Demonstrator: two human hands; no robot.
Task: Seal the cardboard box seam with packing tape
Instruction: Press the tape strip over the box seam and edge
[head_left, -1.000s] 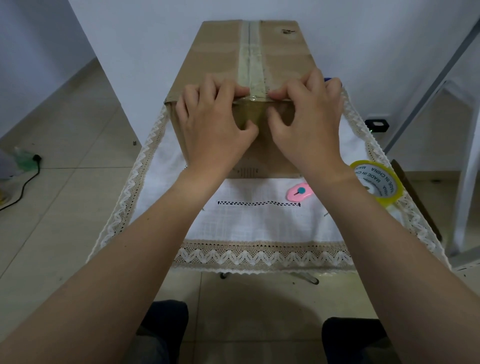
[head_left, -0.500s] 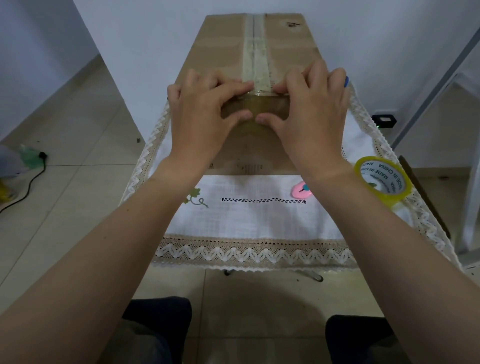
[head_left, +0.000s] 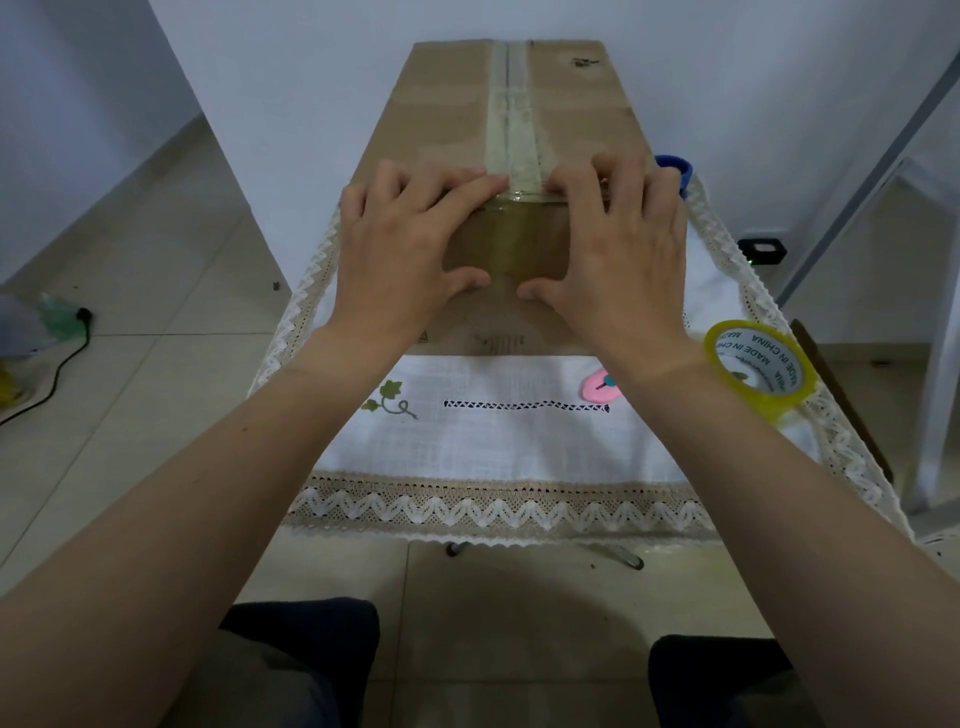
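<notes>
The cardboard box (head_left: 447, 109) stands lengthwise on a small table covered by a white cloth with lace trim (head_left: 498, 447), its far end close to the wall. A strip of packing tape (head_left: 511, 119) runs down the middle seam of the box top and folds over the near top edge onto the front face, where it shows as a glossy, darker patch between the two hands. The left hand (head_left: 400, 249) lies flat on the near left corner of the box, fingers spread and laid over the top edge with the fingertips just reaching the tape's left border, thumb pressed against the front face below. The right hand (head_left: 618, 249) mirrors it on the right side, fingers apart and curled over the edge beside the tape, thumb tip on the front face; the two thumbs nearly meet under the taped patch. Neither hand grips anything; both press open on cardboard. A roll of tape (head_left: 761, 371) rests near the table's right edge, and a small pink object (head_left: 597, 389), possibly a cutter, lies partly hidden behind the right wrist.
</notes>
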